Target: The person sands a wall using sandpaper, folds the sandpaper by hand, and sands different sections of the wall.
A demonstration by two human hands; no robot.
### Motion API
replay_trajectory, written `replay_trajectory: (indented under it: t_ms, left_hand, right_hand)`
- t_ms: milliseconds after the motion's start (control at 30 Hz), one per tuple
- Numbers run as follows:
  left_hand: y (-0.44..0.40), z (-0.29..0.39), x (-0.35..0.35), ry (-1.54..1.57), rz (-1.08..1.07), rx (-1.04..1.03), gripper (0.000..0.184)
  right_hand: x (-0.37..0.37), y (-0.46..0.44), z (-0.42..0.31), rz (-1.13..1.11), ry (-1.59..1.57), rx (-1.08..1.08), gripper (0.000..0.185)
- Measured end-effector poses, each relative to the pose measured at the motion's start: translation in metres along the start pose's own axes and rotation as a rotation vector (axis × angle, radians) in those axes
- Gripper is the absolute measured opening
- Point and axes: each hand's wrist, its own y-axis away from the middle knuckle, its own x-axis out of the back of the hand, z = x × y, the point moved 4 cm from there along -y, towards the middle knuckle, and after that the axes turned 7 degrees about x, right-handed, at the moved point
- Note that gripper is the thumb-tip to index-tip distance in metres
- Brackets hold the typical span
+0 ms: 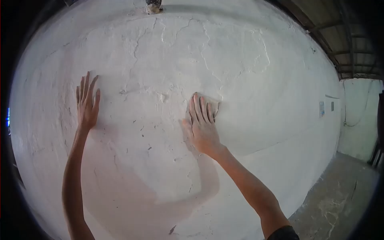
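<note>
A pale, cracked plaster wall (256,96) fills most of the view. My left hand (87,106) rests against it at the left, fingers pointing up and spread, with nothing held. Right of centre, my right hand (203,126) presses flat on the wall over a thin sheet that looks like sandpaper (217,109). Only the edges of this sheet show, beside and above the fingers; the palm hides the rest. Whitish dust coats the fingers of my right hand.
Flaked spots and long cracks mark the wall. A dark fitting (153,6) juts out at the top. Small labels (321,109) hang far right. Beyond are a concrete floor (334,196), another wall (360,120) and a beamed roof (344,36).
</note>
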Motion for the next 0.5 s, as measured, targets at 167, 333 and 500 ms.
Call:
replay_trajectory:
  t_ms: [167,333,500]
  left_hand:
    - [0.014,0.002,0.003,-0.017,-0.03,-0.003,0.048]
    - [0.006,0.001,0.001,-0.021,-0.002,-0.014,0.05]
    - [0.002,-0.002,-0.003,-0.006,0.013,-0.041,0.051]
  right_hand:
    - [0.001,0.003,-0.005,-0.037,-0.036,-0.039,0.068]
    - [0.0,-0.05,0.024,0.058,-0.072,-0.068,0.069]
    - [0.007,-0.07,0.05,0.064,-0.1,-0.061,0.07]
